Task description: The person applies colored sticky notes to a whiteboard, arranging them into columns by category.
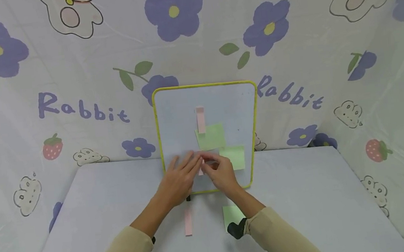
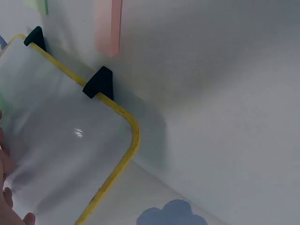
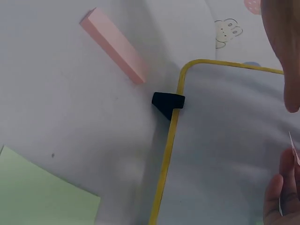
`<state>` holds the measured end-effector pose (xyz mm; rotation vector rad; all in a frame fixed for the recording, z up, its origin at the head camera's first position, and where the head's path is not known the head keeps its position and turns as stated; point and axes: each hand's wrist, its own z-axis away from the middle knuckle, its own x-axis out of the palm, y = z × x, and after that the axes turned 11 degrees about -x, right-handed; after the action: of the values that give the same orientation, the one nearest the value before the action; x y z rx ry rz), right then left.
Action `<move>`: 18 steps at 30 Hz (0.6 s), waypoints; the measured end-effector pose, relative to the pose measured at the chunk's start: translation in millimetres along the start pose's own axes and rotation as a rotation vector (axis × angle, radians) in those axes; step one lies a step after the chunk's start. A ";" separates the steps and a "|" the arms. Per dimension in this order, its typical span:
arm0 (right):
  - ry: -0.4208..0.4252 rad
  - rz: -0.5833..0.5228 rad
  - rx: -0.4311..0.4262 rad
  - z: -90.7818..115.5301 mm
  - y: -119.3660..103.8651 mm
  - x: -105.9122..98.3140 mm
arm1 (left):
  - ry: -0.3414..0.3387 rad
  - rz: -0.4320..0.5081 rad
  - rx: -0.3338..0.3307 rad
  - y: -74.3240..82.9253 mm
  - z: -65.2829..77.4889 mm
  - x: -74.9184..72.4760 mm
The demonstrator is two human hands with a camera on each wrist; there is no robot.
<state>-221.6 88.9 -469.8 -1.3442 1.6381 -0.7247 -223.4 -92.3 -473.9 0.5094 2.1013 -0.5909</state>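
Observation:
A white board [image 1: 175, 116] with a yellow rim stands upright on the table. At its lower middle, my right hand [image 1: 224, 173] pinches a small pink paper strip [image 1: 201, 171] between thumb and fingers. My left hand [image 1: 178, 182] lies against the board from the other side, fingers stretched out, their tips meeting the right hand's fingers over the strip. Above the hands, another pink strip [image 1: 201, 120] overlaps the top of a green sticky note [image 1: 211, 137]. Lower right of that sits a second green note [image 1: 236, 157], partly behind the right hand.
On the table in front of the board lie a pink strip pad [image 1: 188, 222] and a green note pad [image 1: 231, 215], the latter partly covered by the right wrist. Black feet [image 2: 101, 84] hold the board's lower edge. A patterned cloth [image 1: 210, 67] hangs behind.

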 end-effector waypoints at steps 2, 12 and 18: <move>-0.005 0.022 -0.015 0.6 0.7 0.0 | -0.011 -0.025 -0.014 0.2 -0.7 1.9; -0.006 0.657 -0.488 8.4 8.0 -1.2 | -0.018 -0.057 -0.056 2.0 1.2 8.6; -0.106 0.950 -0.688 10.9 15.5 -5.4 | -0.016 -0.107 -0.055 1.9 0.9 9.6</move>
<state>-218.8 98.9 -486.5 -0.8034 2.2328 0.5012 -226.9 -90.0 -482.8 0.3619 2.1334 -0.5948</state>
